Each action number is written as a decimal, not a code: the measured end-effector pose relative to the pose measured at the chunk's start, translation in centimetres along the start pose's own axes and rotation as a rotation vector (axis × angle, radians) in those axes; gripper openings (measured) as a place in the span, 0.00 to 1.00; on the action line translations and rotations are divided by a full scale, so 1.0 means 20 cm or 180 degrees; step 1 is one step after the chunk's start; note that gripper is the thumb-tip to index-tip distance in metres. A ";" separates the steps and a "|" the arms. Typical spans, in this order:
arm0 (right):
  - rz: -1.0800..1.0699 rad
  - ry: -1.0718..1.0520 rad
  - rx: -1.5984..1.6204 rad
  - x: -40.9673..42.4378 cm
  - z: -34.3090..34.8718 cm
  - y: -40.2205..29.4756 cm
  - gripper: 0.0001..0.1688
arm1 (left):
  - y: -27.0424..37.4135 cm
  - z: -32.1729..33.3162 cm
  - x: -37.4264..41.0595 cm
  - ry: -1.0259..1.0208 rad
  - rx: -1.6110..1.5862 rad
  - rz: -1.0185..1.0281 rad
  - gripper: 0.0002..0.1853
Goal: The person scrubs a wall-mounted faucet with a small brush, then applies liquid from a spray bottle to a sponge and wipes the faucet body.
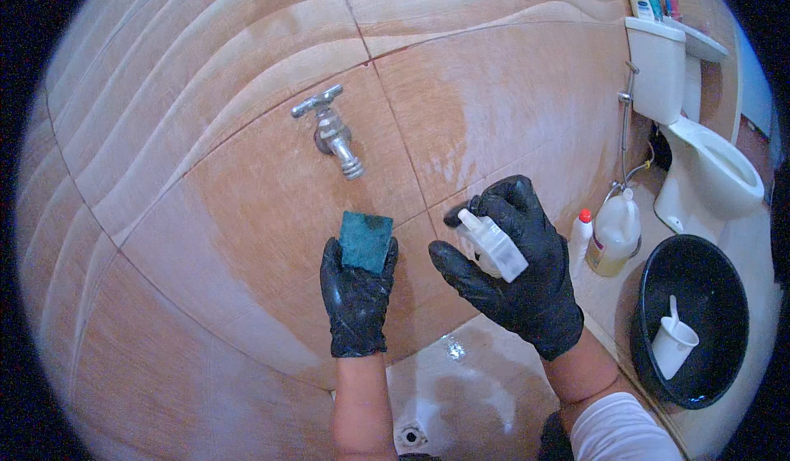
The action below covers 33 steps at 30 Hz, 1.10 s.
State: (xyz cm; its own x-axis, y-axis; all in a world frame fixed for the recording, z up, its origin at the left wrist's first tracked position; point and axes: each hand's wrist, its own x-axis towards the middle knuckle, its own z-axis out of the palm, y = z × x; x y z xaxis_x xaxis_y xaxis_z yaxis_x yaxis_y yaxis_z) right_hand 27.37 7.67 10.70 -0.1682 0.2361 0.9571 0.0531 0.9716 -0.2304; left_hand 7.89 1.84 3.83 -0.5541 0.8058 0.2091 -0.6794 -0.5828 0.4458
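My left hand [358,294], in a black glove, grips a green scouring pad [366,242] held up below a chrome wall tap [335,134]. To its right, my right hand [524,263], gloved in black too, is around a spray bottle with a white and clear trigger head [492,245]; the thumb and forefinger stand apart at the head, and the bottle's body is mostly hidden. Both hands are in front of a tan tiled wall [278,232] with damp-looking, darker patches around the tap.
On the right floor stand a red-capped white bottle [580,242], a jug [617,229] of yellowish liquid and a black basin [710,276] holding a white dipper [676,344]. Behind them is a white toilet [710,164]. A floor drain [411,437] lies below in the wet floor.
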 end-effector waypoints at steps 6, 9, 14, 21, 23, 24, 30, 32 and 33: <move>0.0090 -0.0233 0.0205 -0.01 -0.07 -0.01 0.12 | 0.02 0.01 -0.01 0.0175 -0.0299 -0.0220 0.18; 0.0347 -0.0018 0.0334 0.01 -0.04 -0.01 0.12 | 0.03 -0.02 0.00 0.0205 -0.0250 -0.0225 0.18; 0.0273 -0.0140 0.0253 0.01 -0.09 0.05 0.11 | 0.01 0.02 0.00 0.0193 -0.0368 -0.0280 0.18; 0.0190 -0.0527 0.0230 -0.03 -0.08 0.08 0.13 | -0.01 0.02 -0.01 0.0071 -0.0392 -0.0303 0.18; 0.0110 -0.0373 0.0258 -0.02 -0.06 0.07 0.14 | -0.01 0.00 0.00 -0.0003 -0.0179 -0.0244 0.18; 0.0066 -0.0305 0.0265 -0.01 -0.05 0.07 0.14 | -0.01 0.00 0.00 0.0032 -0.0204 -0.0267 0.18; 0.0382 -0.0588 0.0153 -0.05 0.01 0.10 0.12 | -0.01 0.02 0.00 0.0100 -0.0274 -0.0290 0.18; -0.0149 -0.0067 -0.0009 -0.04 0.05 0.14 0.12 | 0.00 0.03 -0.01 0.0055 -0.0411 -0.0364 0.18; -0.0419 0.0177 -0.0081 -0.04 0.08 0.14 0.12 | -0.02 0.03 -0.01 -0.0019 -0.0334 -0.0398 0.18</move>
State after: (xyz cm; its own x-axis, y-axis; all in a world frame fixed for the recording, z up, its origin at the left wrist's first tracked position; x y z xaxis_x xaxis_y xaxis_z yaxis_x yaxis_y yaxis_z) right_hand 26.10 10.25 8.96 -0.1207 0.1050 0.9871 0.0592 0.9934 -0.0984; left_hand 8.45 1.94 4.11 -0.4594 0.8731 0.1632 -0.7896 -0.4856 0.3753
